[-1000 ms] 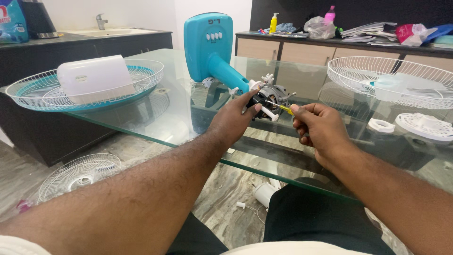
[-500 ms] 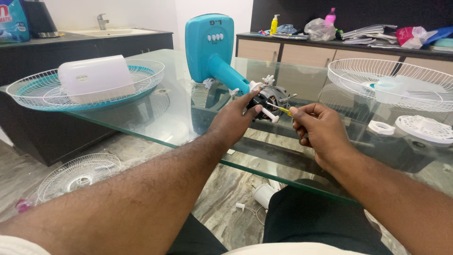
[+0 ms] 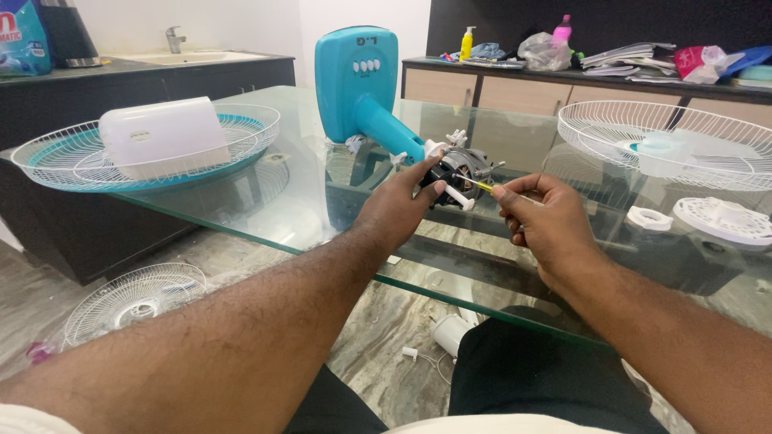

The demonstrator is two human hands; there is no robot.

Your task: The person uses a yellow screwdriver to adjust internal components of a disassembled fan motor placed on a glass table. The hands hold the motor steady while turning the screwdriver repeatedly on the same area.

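A teal fan body (image 3: 358, 80) lies on its side on the glass table (image 3: 265, 213), its bare motor (image 3: 470, 165) sticking out toward me. My left hand (image 3: 398, 205) grips the near side of the motor, thumb and fingers around it. A thin yellow-handled screwdriver (image 3: 480, 186) is pinched in my right hand (image 3: 547, 221), its tip against the motor's front.
A white wire fan guard (image 3: 48, 157) with a teal rim holds a white plastic cover (image 3: 165, 137) at left. Another white guard (image 3: 663, 141) and white plastic caps (image 3: 720, 219) lie at right. A third guard (image 3: 133, 297) rests on the floor below.
Both hands stay at the motor; the right hand with the screwdriver has shifted only slightly.
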